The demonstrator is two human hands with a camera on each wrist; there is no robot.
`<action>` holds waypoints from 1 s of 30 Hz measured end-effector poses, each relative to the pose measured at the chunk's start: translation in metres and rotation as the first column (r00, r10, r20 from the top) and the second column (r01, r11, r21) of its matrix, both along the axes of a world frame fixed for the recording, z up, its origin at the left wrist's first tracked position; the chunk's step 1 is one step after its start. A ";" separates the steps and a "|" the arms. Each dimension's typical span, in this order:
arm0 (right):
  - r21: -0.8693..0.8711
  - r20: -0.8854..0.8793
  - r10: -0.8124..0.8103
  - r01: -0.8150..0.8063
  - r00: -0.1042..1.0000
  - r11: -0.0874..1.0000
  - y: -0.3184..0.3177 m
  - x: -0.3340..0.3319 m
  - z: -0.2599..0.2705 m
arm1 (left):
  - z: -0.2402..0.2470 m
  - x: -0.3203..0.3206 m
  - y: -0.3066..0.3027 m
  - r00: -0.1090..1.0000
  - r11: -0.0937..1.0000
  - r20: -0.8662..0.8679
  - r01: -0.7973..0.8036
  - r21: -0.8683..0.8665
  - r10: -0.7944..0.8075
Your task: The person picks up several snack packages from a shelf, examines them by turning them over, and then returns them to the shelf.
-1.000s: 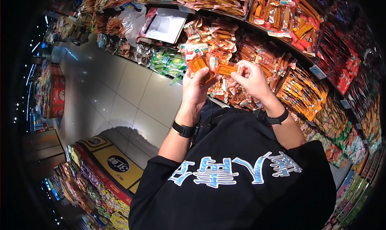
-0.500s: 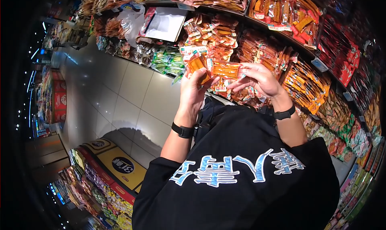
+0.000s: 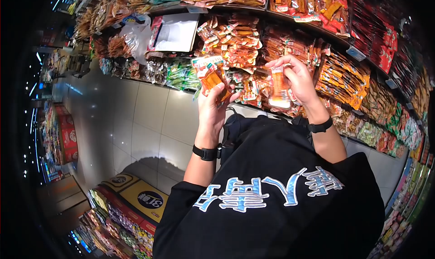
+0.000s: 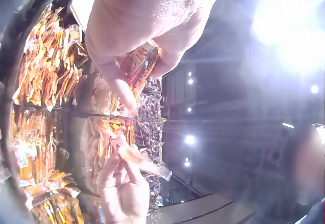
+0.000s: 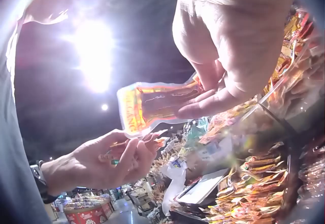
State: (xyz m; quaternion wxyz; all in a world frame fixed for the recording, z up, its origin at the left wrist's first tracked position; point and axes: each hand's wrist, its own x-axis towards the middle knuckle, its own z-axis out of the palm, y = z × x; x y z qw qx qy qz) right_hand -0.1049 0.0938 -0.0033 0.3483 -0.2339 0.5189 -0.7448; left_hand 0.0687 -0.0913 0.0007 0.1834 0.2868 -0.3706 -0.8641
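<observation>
My left hand [image 3: 211, 108] grips a few flat snack packets [image 3: 211, 81], clear plastic around orange-brown strips, thumb across the front. The left wrist view shows these packets [image 4: 140, 64] between thumb and fingers. To the right, my right hand [image 3: 301, 81] pinches a single snack packet [image 3: 278, 87] by its upper end, so that it hangs upright with a pale lower end. In the right wrist view this packet [image 5: 161, 105] has yellow-red print and sits just above the left hand [image 5: 114, 155]. The two hands are apart, in front of the shelf.
Similar packets [image 3: 238, 43] fill the shelf bins ahead, with yellow packets [image 3: 343, 80] farther right. A white sheet [image 3: 174, 32] and a clear plastic bag [image 3: 136, 36] lie on the shelf at the left. Tiled floor [image 3: 147, 105] and a yellow-topped display stand [image 3: 147, 196] are at lower left.
The single packet, earlier held sideways against the left hand's packets, has swung upright and moved right, away from them, in the right hand. The left hand keeps its hold.
</observation>
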 end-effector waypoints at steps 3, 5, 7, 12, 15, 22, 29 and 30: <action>-0.163 0.060 -0.001 0.010 0.998 0.987 -0.008 0.011 0.003 | 0.002 0.007 -0.013 0.999 0.999 0.034 0.033 -0.034 -0.032; -0.250 0.158 -0.008 0.048 0.987 0.967 -0.017 0.021 0.010 | 0.005 0.015 -0.023 0.996 0.996 0.062 0.070 -0.057 -0.066; -0.332 0.285 0.019 0.080 0.958 0.940 -0.030 0.032 0.011 | 0.011 0.026 -0.035 0.996 0.997 0.037 0.082 -0.013 -0.081; -0.373 0.426 0.078 0.096 0.901 0.923 -0.068 0.066 0.006 | 0.016 0.069 -0.068 0.990 0.986 0.035 0.142 -0.083 -0.140; -0.428 0.473 0.148 0.079 0.869 0.900 -0.086 0.091 0.000 | 0.016 0.097 -0.085 0.982 0.976 0.047 0.188 -0.106 -0.184; -0.436 0.560 0.178 0.105 0.809 0.894 -0.107 0.141 0.005 | 0.011 0.136 -0.107 0.950 0.944 0.001 0.310 -0.114 -0.312; -0.331 0.450 0.117 0.043 0.885 0.942 -0.129 0.177 0.019 | 0.011 0.147 -0.110 0.941 0.926 0.057 0.339 -0.169 -0.334; -0.302 0.420 0.096 0.039 0.903 0.953 -0.134 0.182 0.020 | 0.009 0.147 -0.110 0.948 0.932 0.058 0.317 -0.175 -0.312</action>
